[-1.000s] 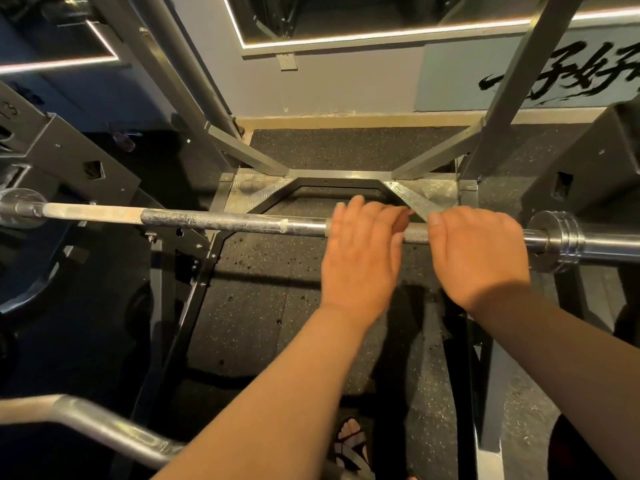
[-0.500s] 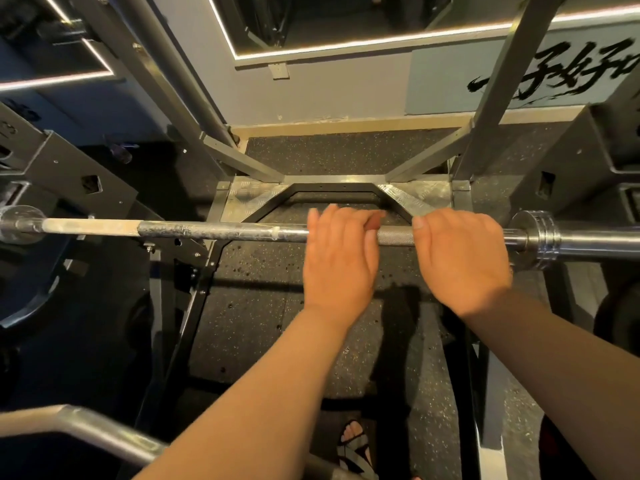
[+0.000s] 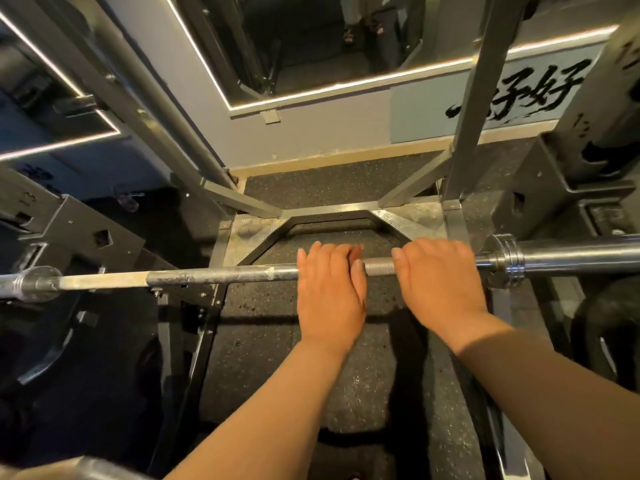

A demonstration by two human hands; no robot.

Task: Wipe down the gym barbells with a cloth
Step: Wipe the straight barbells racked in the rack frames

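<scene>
A steel barbell (image 3: 221, 276) lies level across the rack, its left stretch pale and smudged, its right sleeve and collar (image 3: 507, 259) shiny. My left hand (image 3: 330, 289) is curled over the shaft near the middle. My right hand (image 3: 440, 278) grips the shaft just to the right, close to the collar. A short knurled piece of bar (image 3: 379, 266) shows between the two hands. No cloth is visible in either hand.
Grey rack uprights (image 3: 481, 98) rise behind the bar, joined by a floor frame (image 3: 325, 216) on speckled rubber matting. Dark rack arms (image 3: 86, 230) stand left and right. A second bar (image 3: 104, 474) crosses the bottom left corner. A wall mirror is ahead.
Both hands slid slightly left along the bar and spread a little apart, uncovering a knurled section between them. The view tilted, so the bar sits lower in frame.
</scene>
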